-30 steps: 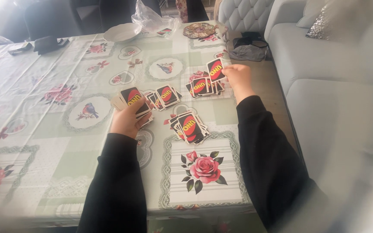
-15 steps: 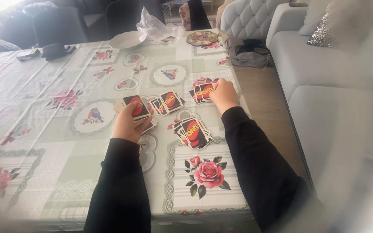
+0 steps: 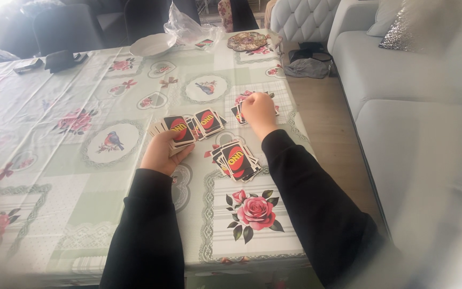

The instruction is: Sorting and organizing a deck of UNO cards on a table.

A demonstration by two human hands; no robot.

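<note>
1. Nearest, two black, soft-looking sleeves (image 3: pixel 151 225) reach out over a glossy tablecloth (image 3: pixel 54 176) printed with pale green squares, lace borders, roses and birds.
2. Just ahead of its sleeve, the left hand (image 3: pixel 162 152) grips a thick deck of cards (image 3: pixel 173 130), thumb on top; the top card's back is black with a red oval and yellow lettering.
3. Right of that hand, touching the deck's edge, a small fanned pile of cards (image 3: pixel 205 122) lies flat with the same backs up.
4. Between the two forearms, a loose stack of cards (image 3: pixel 235 160) sits on the cloth, slightly splayed, just beyond a large printed rose.
5. Farther off, the right hand (image 3: pixel 259 109) is curled down over another pile of cards (image 3: pixel 240 112); whether its fingers actually pinch a card cannot be told.
6. Beyond the hands, at the table's far edge, stand a shallow white bowl (image 3: pixel 152 45), a crumpled clear plastic bag (image 3: pixel 188 27) and a round patterned plate (image 3: pixel 247 40).
7. Far left of the hands lie dark objects (image 3: pixel 54 60), too blurred to name.
8. Right of the right hand, past bare wooden floor, stands a pale grey sofa (image 3: pixel 402 96) with smooth cushions; a tufted chair (image 3: pixel 300 18) stands behind the table.
</note>
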